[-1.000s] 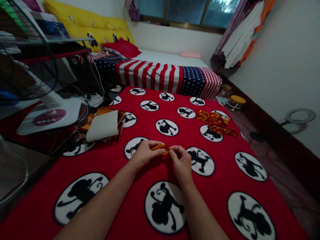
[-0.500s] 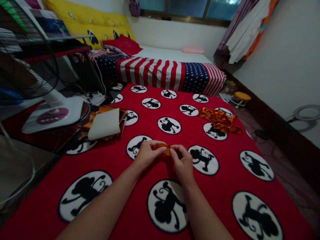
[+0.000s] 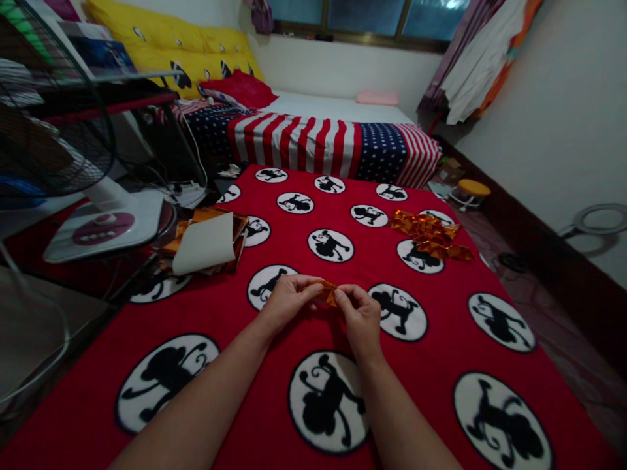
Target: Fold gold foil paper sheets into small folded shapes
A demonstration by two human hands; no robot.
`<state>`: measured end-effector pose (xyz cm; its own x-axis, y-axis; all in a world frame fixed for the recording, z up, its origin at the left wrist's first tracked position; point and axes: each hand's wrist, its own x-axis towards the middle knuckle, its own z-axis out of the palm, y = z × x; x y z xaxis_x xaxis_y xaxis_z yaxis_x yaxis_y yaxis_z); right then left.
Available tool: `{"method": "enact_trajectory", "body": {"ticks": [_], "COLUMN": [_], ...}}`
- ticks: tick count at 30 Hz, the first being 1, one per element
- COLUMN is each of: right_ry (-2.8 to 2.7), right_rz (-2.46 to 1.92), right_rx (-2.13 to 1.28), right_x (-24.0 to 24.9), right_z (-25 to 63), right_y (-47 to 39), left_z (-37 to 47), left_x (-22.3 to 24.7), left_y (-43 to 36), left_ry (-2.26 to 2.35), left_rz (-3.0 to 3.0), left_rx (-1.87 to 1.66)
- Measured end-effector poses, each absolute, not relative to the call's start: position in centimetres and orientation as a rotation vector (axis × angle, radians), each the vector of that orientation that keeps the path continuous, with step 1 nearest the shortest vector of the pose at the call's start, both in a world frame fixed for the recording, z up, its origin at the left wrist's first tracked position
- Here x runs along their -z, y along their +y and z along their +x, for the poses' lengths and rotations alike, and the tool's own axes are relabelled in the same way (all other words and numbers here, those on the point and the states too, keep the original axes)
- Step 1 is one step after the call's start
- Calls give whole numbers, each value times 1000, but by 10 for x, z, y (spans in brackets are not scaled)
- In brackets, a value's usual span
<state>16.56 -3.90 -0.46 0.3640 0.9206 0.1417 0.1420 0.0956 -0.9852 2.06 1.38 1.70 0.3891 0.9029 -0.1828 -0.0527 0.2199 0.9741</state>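
Observation:
Between my two hands is a small piece of shiny orange-gold foil paper (image 3: 330,295), folded and partly hidden by the fingers. My left hand (image 3: 289,300) pinches its left part between thumb and fingers. On the other side, my right hand (image 3: 359,314) grips the right end with thumb and forefinger. Both hands are just above a red blanket (image 3: 337,336) printed with black monkeys in white circles. Several folded pieces of the same orange foil (image 3: 426,228) lie in a pile at the far right of the blanket.
At the left edge sits a stack of orange foil sheets (image 3: 183,228) with a white sheet of paper (image 3: 206,245) on top. A fan (image 3: 105,225) stands farther left beside a desk. Behind the blanket is a bed with a striped, starred cover (image 3: 313,140); a yellow-topped stool (image 3: 473,188) is at right.
My left thumb has shifted slightly over the foil, and my right hand has moved a little to the right. The foil's visible corner has turned; both hands still hold it.

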Motion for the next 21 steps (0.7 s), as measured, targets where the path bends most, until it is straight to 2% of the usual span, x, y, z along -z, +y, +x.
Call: {"method": "enact_trajectory", "body": {"ticks": [21], "right_ry": [-1093], "right_rz": [-1354], "right_rx": [-775], "right_x": [5], "right_z": [166], "right_y": [-43], "left_z": [26], "left_x": [-9], "left_y": [8], "left_ry": [994], "left_rz": [1218], "left_rx": [-922]}}
